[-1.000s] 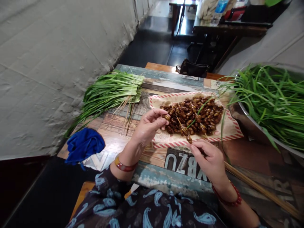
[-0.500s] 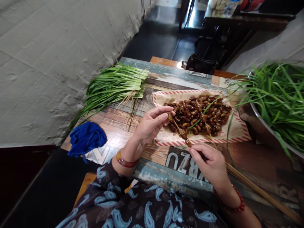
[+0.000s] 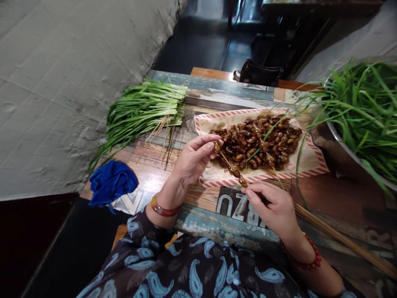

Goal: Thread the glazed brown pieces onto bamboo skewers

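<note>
- Pinching a thin wooden skewer (image 3: 225, 158) near its upper end, the left hand (image 3: 194, 159) closes its thumb and fingers around the topmost of three glazed brown pupae (image 3: 235, 171) threaded on it.
- The right hand (image 3: 273, 207) sits just below, its fingers (image 3: 252, 194) curled and nearly closed, their tips just beside the lowest pupa. A second thin stick (image 3: 278, 179) seems to rise from them, but the view does not show whether they grip it.
- The skewer slants down over a paper liner (image 3: 313, 165) with a red-and-white striped border, lying on the bench (image 3: 217, 91).
- A heap of loose pupae (image 3: 256, 142) fills the liner, with a few green chive blades (image 3: 263, 134) across it.
- Left of the liner lies a trimmed chive bundle (image 3: 145, 109), with thin sticks (image 3: 163, 140) poking out beside it and a crumpled blue cloth (image 3: 111, 184) nearer the edge.
- To the right stand a steel bowl (image 3: 341, 153) heaped with long chives and a bundle of bamboo sticks (image 3: 341, 240), just below it.
- Beyond the far edge of the bench sits a black handbag (image 3: 259, 73) - well apart from the hands.
</note>
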The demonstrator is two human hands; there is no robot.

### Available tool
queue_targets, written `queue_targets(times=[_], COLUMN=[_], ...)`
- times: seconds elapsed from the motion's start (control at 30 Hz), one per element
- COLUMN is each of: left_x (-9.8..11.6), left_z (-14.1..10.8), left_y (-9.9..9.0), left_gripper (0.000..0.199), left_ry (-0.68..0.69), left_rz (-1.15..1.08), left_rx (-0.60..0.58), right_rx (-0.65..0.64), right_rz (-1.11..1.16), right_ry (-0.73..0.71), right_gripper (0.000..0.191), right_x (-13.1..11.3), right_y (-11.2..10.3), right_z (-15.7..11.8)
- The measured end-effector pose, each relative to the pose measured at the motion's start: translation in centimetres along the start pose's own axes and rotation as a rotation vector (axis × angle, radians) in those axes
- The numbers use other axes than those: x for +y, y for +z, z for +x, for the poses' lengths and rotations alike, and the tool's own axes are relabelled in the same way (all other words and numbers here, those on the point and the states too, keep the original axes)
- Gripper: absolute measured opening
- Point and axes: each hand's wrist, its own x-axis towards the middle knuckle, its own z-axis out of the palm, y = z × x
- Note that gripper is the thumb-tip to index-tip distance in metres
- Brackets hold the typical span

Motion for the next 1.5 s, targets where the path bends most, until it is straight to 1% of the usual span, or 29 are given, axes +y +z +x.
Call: queue_targets(times=[0.17,0.4,0.6,0.73,1.0,1.17,1.33,1.5], left_x=[0.0,0.2,0.1,0.1,0.2,0.1,0.1,0.2], left_z=[-0.1,-0.2,-0.1,-0.2,-0.4,-1.1,-2.3,-3.4], left_y=[0.1,0.2,0.0,0.3,0.3,0.3,-0.3,-0.6], left_gripper=[0.02,0.02,0.021,0.021,0.022,0.023,0.023,0.024], left_ry=[0.016,0.023,0.037,0.029,0.076,0.109,0.165,0.138], left_rz=[-0.001,0.029,-0.003,0.006,0.013,0.043,0.043,0.036], left_rx=[-0.001,0.02,0.016,0.012,0.019,0.033,0.074,0.079], right_rx=[-0.009,-0.014,-0.023,-0.001,-0.015,-0.036,-0.028,-0.024], right_rz=[-0.006,-0.027,-0.019,-0.013,-0.011,-0.031,-0.039,-0.032], right_ry=[-0.01,0.016,0.005,-0.008,-0.02,-0.04,-0.087,-0.124], right_gripper=[0.015,0.016,0.018,0.016,0.016,0.017,0.016,0.017], right_x=[0.3,0.3,0.1,0.0,0.0,0.0,0.1,-0.3], right_y=[0.1,0.1,0.1,0.1,0.1,0.3,0.5,0.6], right_z=[-0.1,-0.2,-0.4,-0.3,-0.3,-0.5,-0.8,-1.3])
